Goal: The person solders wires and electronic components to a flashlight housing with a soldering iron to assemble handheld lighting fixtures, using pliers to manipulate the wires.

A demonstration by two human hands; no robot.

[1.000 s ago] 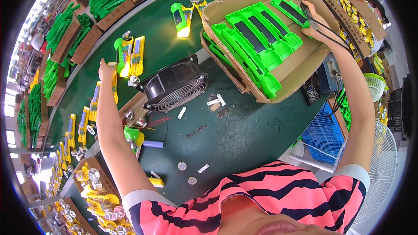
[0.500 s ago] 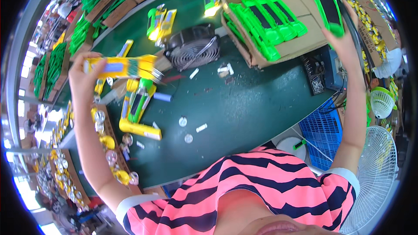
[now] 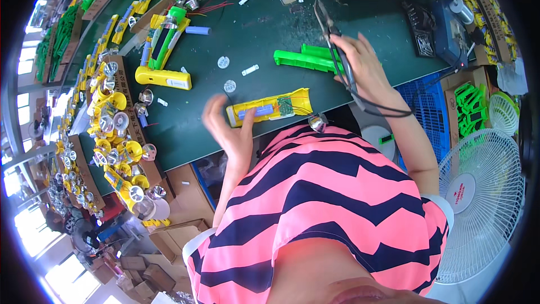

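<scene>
In the head view, the left hand (image 3: pixel 230 132) is pretty loose — fingers spread, thumb over the blue cell (image 3: pixel 256 112) in the yellow casing (image 3: pixel 295 102), can't tell if it's actually touching. The casing sits just right of that hand. The right hand (image 3: pixel 363 67) has its fingers wrapped round a dark corded tool (image 3: pixel 331 27), tip pointing away past the fingers — green shells (image 3: pixel 304 61) lie just left of it.

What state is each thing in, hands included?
Yellow casing: open, battery and circuit board exposed
Silver reflector: outside the casing
Left hand: fingers spread, thumb over the casing
Right hand: gripping a pointed tool
Green parts: lying on the bench
Blue box: small red light lit
White fan: spinning or not, unclear
</scene>
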